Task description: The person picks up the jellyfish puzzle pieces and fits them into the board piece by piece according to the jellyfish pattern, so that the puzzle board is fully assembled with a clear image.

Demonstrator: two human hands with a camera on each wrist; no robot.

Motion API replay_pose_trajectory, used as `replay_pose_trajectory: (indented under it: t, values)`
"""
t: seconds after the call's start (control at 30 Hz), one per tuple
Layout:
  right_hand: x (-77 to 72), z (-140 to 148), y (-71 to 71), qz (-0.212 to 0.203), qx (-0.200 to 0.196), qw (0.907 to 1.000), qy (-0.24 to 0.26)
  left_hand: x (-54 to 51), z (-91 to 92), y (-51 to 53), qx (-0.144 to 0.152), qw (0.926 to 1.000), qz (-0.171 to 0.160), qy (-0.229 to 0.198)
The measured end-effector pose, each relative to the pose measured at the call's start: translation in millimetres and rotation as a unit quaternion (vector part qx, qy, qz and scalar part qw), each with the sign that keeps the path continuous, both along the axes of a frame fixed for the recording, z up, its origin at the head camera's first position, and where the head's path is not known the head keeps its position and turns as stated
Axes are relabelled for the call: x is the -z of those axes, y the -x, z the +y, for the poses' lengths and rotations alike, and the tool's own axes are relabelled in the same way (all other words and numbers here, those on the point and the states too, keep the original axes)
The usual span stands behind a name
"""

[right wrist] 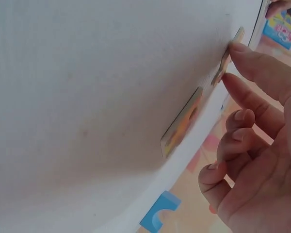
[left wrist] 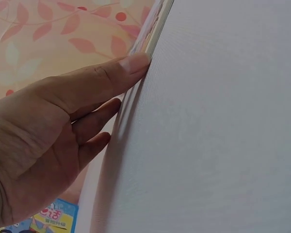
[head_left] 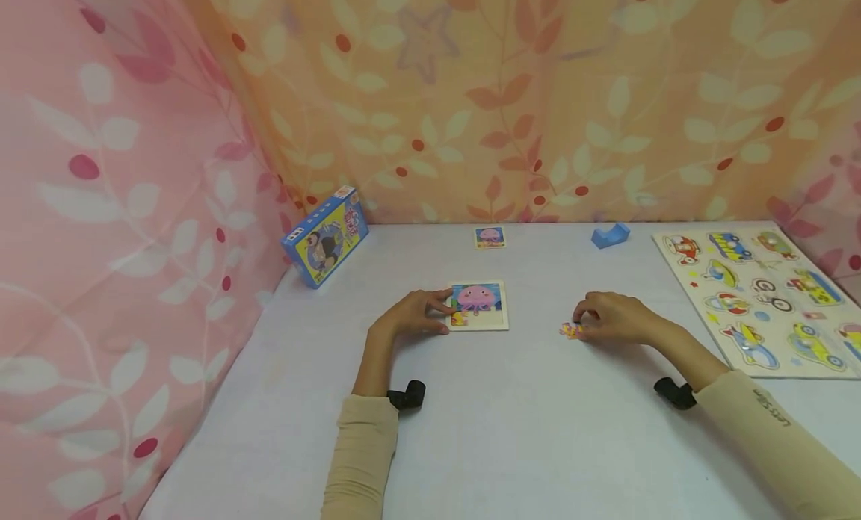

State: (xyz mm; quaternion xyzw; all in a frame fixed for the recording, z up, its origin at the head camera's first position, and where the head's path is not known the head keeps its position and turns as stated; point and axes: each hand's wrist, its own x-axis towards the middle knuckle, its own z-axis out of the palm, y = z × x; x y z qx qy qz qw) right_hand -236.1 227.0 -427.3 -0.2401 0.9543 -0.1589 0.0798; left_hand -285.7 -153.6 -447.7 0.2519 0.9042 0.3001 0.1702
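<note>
In the head view a small square jigsaw board (head_left: 496, 325) shows a pink jellyfish picture, with bare backing along its lower right. My left hand (head_left: 413, 312) holds the board's left side; in the left wrist view the thumb (left wrist: 136, 63) presses its edge and the index finger is hidden. To the right, my right hand (head_left: 615, 318) is over a few loose jigsaw pieces (head_left: 569, 330). The right wrist view shows thumb and index finger pinching one puzzle piece (right wrist: 225, 62) close to the tabletop. Another puzzle piece (right wrist: 182, 125) lies apart from the fingers.
A blue and yellow box (head_left: 329, 236) stands at the back left. Behind the board lies a small jellyfish card (head_left: 489, 237). A blue notched block (head_left: 610, 236) sits at the back right, near a large vehicle puzzle board (head_left: 756, 296). Patterned curtains surround the white tabletop.
</note>
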Motion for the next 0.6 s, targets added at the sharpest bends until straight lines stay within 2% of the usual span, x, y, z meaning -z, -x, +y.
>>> replay_pose_trajectory:
  t: [0.4, 0.6]
  values:
    - [4.7, 6.2, -0.3, 0.011, 0.001, 0.9997, 0.022, 0.3, -1.4, 0.1, -0.007, 1.0, -0.004, -0.005]
    - [2.6, 3.7, 3.4, 0.01, -0.006, 0.9999, 0.011, -0.8, -0.2, 0.1, -0.007, 0.9999, -0.006, -0.012]
